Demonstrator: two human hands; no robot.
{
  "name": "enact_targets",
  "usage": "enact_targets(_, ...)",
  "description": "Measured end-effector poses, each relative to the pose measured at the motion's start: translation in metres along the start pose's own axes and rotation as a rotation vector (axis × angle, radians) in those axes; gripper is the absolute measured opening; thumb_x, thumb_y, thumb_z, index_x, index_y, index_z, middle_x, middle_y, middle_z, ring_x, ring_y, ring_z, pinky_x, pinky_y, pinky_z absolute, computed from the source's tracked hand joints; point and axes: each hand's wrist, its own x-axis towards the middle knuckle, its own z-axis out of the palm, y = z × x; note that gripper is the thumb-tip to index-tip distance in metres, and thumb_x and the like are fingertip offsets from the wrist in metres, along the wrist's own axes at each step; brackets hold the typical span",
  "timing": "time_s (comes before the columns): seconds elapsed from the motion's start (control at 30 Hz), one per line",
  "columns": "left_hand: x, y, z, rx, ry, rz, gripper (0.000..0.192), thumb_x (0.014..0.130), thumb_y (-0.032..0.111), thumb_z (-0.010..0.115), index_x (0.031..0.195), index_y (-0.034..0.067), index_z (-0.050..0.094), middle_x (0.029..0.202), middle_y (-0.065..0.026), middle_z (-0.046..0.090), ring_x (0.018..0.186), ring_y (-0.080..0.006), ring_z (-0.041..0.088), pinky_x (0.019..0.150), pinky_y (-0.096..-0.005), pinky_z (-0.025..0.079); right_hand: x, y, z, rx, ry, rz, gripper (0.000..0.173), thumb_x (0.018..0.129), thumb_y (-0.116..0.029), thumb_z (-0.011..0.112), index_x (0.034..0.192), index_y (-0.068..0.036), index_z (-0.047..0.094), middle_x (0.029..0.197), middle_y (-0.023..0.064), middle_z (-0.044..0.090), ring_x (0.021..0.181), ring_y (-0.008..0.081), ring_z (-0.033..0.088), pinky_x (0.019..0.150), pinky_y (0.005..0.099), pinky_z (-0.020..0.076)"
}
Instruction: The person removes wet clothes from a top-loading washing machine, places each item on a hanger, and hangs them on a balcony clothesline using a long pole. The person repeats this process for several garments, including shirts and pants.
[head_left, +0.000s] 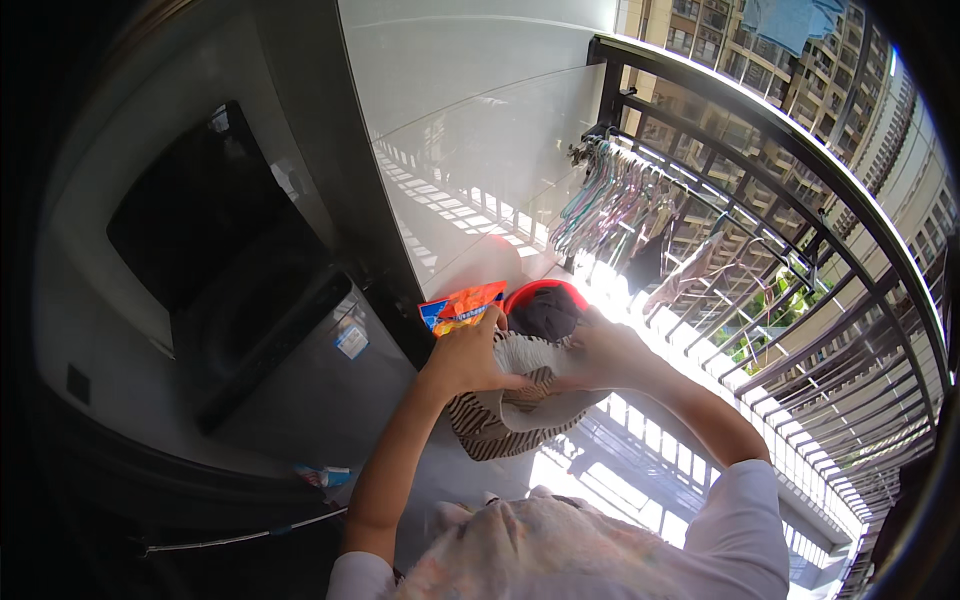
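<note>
Between my two hands is a brown-and-black striped fabric piece (514, 435) with a pale lining, which looks like a garment or cloth bag; I cannot tell which. My left hand (466, 356) grips its left side, thumb pressed inward. On the opposite side my right hand (611, 352) holds the edge, partly washed out by glare. The pale inside faces up toward me. Just beyond it, dark cloth (551, 311) fills a red basin (517, 296). An orange-and-blue plastic packet (461, 309) bearing writing lies beyond my left hand.
To the left stands a grey top-loading washing machine (360, 375) with a dark lid (202, 202). Many hangers (600, 195) hang on a rail by the dark balcony railing (750, 97) at right. A small blue packet (326, 475) lies low at left, near a thin rod (247, 537).
</note>
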Motion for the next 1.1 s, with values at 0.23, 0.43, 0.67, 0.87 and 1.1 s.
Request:
enact_targets(0.23,0.014,0.008,0.129,0.403,0.204,-0.099,0.065,0.05,0.022,0.077,0.108,0.013,0.048,0.117,-0.0084,0.04,0.113,-0.0272,0.04,0.093,-0.0468,0.032,-0.05,0.119,0.048,0.187,-0.002,-0.072,0.044,0.074,-0.041,0.053,0.08,0.001,0.065,0.087,0.02,0.056,0.083,0.0334,0.057,0.081,0.0421,0.0434)
enact_targets(0.43,0.016,0.033,0.161,0.135,-0.027,-0.355,0.046,0.057,0.027,0.073,0.097,0.01,0.058,0.087,-0.011,0.057,0.081,-0.0307,0.059,0.073,-0.0408,0.049,-0.086,0.148,0.059,-0.097,0.273,-0.061,0.038,0.081,-0.032,0.046,0.074,0.0,0.065,0.089,0.0188,0.058,0.079,0.0286,0.06,0.073,0.0466,0.0447)
enact_targets(0.67,0.027,0.058,0.221,0.276,0.453,-0.074,0.025,0.069,0.011,0.059,0.091,-0.001,0.054,0.076,-0.0167,0.057,0.077,-0.0373,0.057,0.076,-0.0406,0.047,-0.102,0.203,0.094,0.733,-0.037,0.198,0.044,0.083,-0.035,0.034,0.087,0.002,0.059,0.089,0.0262,0.058,0.083,0.0393,0.055,0.074,0.0441,0.0426)
enact_targets(0.87,0.019,-0.004,0.234,-1.15,0.257,-0.651,0.023,0.075,0.007,0.048,0.096,0.001,0.052,0.085,-0.0093,0.055,0.077,-0.0241,0.057,0.07,-0.0325,0.047,-0.1,0.24,0.052,0.603,-0.475,-0.259,0.051,0.084,-0.042,0.055,0.115,-0.002,0.052,0.103,0.0165,0.059,0.097,0.0293,0.057,0.084,0.036,0.0433)
enact_targets(1.1,0.001,0.018,0.204,-0.6,0.534,-0.343,0.026,0.065,-0.005,0.06,0.086,0.003,0.047,0.078,-0.005,0.048,0.069,-0.0164,0.049,0.064,-0.0273,0.041,0.064,0.313,0.054,0.785,0.399,0.316,0.044,0.082,-0.019,0.051,0.12,0.003,0.046,0.114,0.0171,0.057,0.108,0.026,0.054,0.092,0.033,0.0403)
